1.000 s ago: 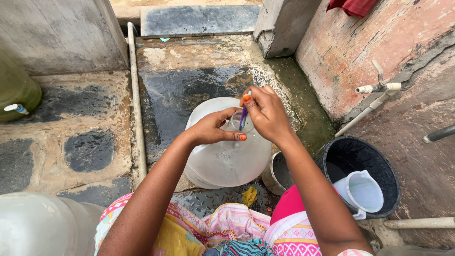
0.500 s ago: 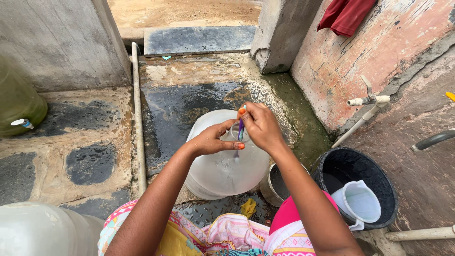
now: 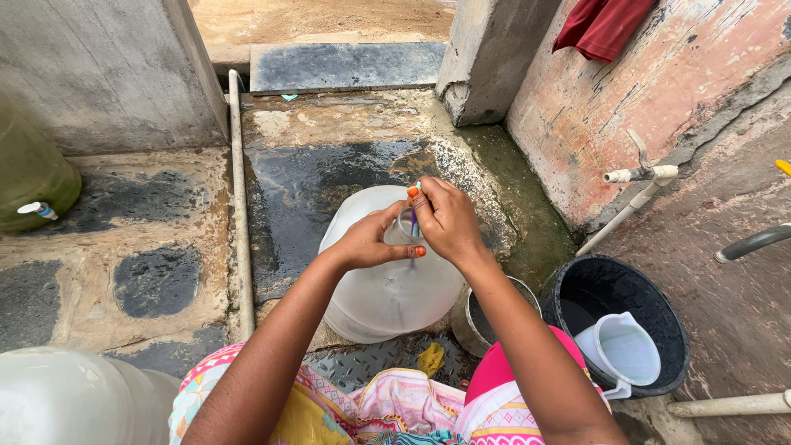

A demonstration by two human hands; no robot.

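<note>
A large clear water jug [image 3: 387, 292] stands upright on the wet stone floor in front of me. My left hand [image 3: 372, 241] grips its neck from the left side. My right hand [image 3: 445, 218] is closed around a thin purple-handled brush [image 3: 414, 221] that points down into the jug's mouth. Both hands meet right over the jug's opening, and the brush's lower end is hidden inside the neck.
A black bucket [image 3: 651, 309] holding a white plastic jug [image 3: 622, 350] sits at right, with a small metal pot [image 3: 482, 317] beside the water jug. A wall tap [image 3: 638, 173] is on the right. A white pipe [image 3: 241, 206] runs along the floor; other containers [image 3: 74, 395] stand left.
The view has drifted slightly, so jug and hands sit a little lower in frame. Both hands stay at the jug's mouth with the brush in the same grip.
</note>
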